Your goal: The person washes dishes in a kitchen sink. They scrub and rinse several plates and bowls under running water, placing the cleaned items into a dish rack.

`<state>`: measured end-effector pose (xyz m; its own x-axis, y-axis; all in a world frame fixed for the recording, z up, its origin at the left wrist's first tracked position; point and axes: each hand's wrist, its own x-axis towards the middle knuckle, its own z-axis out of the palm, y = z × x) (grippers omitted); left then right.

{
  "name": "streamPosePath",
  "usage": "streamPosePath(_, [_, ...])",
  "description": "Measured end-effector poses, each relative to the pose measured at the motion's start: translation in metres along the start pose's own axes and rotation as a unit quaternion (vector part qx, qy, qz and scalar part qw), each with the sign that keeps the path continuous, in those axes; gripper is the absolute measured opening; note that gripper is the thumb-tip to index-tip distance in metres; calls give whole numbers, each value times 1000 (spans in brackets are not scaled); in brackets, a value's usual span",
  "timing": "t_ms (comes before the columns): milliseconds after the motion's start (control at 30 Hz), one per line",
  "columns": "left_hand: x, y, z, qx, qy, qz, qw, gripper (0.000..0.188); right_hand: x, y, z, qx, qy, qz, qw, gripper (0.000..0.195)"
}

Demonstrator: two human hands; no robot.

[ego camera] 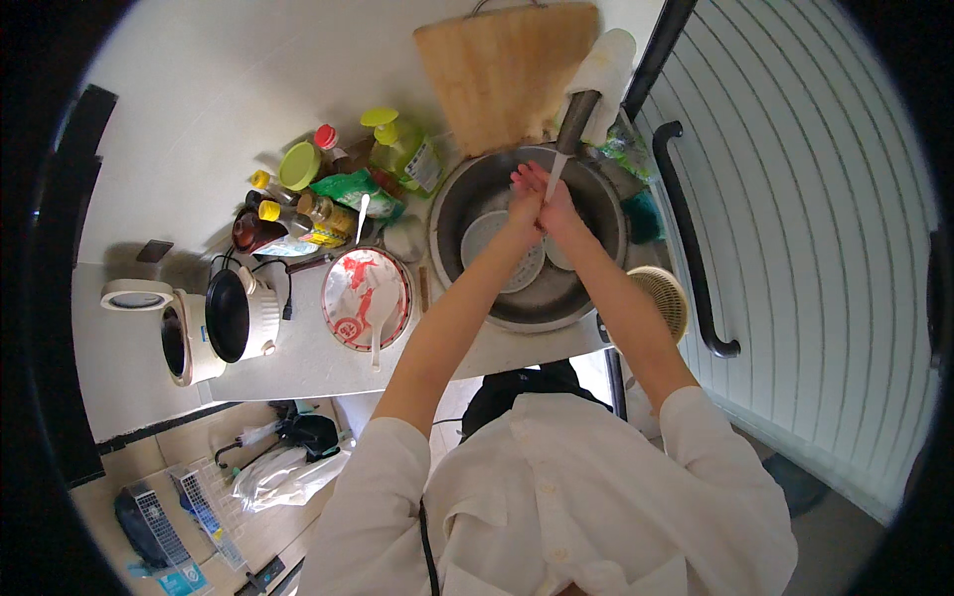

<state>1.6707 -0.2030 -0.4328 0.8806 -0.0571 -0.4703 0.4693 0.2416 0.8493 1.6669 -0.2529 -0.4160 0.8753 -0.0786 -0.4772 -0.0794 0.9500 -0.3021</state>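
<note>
Over a round stainless steel sink (488,173), my left hand (528,205) and my right hand (557,207) are pressed together under the faucet (578,123). A stream of water (554,177) runs down onto them. Some fingertips spread towards the back of the bowl; the palms are partly hidden. Neither hand shows any object in it. Below my left wrist, a perforated pale strainer (483,237) sits in the sink. A smaller round pale item (559,255) lies beside it, partly covered by my right forearm.
A wooden cutting board (507,74) leans on the wall behind the sink. Left stand a pump bottle (399,149), several condiment bottles (320,212), a patterned lid with a white rice paddle (384,302) and a small cooker (257,313). A beige basket (663,294) and ribbed door (805,246) are right.
</note>
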Motion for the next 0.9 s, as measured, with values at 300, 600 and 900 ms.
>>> streamPosePath(300, [28,-17,-15,415,31,360,835,25,-23,2,-3,-149,19,1,989,10])
streamPosePath(600, [39,-59,-2,62,-62,-3,996,36,-70,-17,33,-218,-200,9,955,29])
streamPosePath(900, [-15,-13,-17,537,-93,384,745,25,21,-4,-63,-446,21,-55,893,25])
